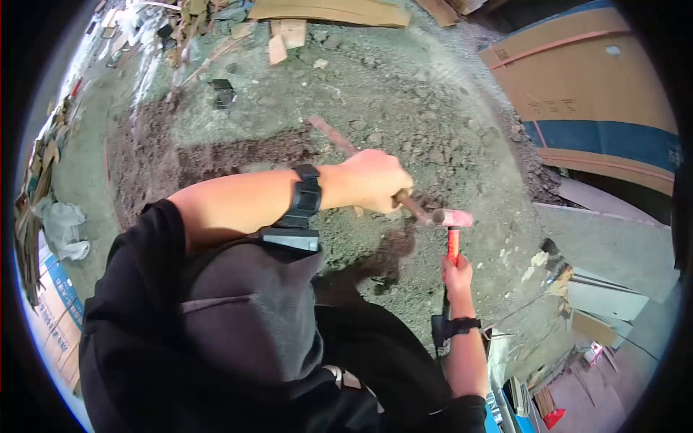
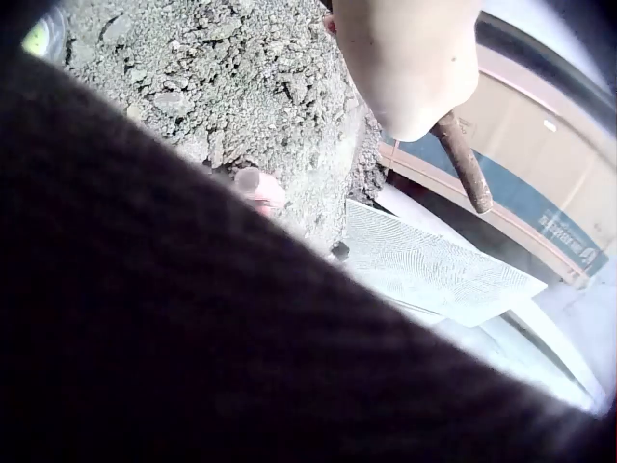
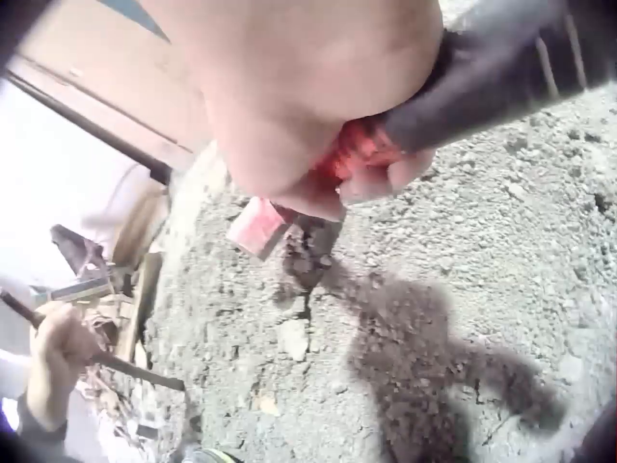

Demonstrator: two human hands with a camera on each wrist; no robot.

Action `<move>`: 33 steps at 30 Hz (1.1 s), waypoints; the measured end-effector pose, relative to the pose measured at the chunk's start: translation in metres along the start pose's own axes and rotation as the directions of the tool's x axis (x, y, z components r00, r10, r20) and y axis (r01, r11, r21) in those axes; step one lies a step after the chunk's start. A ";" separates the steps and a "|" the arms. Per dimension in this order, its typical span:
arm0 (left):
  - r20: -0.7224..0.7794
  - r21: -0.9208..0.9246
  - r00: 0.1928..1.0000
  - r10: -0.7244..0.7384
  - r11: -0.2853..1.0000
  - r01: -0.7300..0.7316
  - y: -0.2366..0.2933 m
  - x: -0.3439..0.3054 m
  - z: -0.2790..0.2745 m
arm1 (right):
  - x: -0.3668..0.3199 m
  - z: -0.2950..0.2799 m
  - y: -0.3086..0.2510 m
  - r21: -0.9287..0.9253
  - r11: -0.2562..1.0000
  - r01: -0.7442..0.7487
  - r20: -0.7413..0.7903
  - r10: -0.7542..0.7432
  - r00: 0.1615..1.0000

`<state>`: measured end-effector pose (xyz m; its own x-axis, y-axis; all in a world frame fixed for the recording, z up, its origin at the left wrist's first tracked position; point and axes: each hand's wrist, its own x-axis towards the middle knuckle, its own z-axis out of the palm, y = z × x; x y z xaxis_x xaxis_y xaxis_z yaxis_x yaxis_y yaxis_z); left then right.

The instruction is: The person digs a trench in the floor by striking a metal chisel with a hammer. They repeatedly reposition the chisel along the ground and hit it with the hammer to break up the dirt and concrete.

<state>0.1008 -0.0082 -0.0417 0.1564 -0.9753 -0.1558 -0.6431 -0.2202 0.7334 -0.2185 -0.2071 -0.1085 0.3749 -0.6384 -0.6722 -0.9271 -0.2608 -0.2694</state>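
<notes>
The left hand grips a rusty metal bar around its middle; one end points to the upper left, the other toward the hammer head. In the left wrist view the bar sticks out below the hand. The right hand holds the hammer by its red and black handle, the pale red head beside the bar's near end in the head view. From the right wrist view, the hammer head is over the ground and apart from the bar.
Broken, crumbly ground lies beneath both hands. A large cardboard box with a blue band stands at the upper right, near a flat grey panel. Scrap wood and cardboard line the top edge; a plastic bag is at left.
</notes>
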 end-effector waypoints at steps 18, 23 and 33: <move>-0.167 0.019 0.985 0.038 0.999 -0.035 -0.009 0.000 -0.014 | -0.108 -0.043 -0.167 0.323 0.749 0.578 -0.169 -0.555 0.814; -0.199 0.020 0.978 0.064 0.998 -0.061 -0.010 0.003 -0.013 | -0.103 -0.041 -0.150 0.434 0.684 0.587 -0.252 -0.533 0.808; -0.059 0.156 0.997 0.051 0.987 -0.042 -0.021 -0.004 0.006 | -0.097 -0.058 -0.155 0.256 0.852 0.457 -0.125 -0.440 0.889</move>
<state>0.1090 0.0003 -0.0605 0.1668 -0.9828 -0.0787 -0.7581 -0.1789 0.6271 -0.1107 -0.1462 0.0383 0.7414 -0.5440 -0.3930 -0.6193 -0.3289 -0.7130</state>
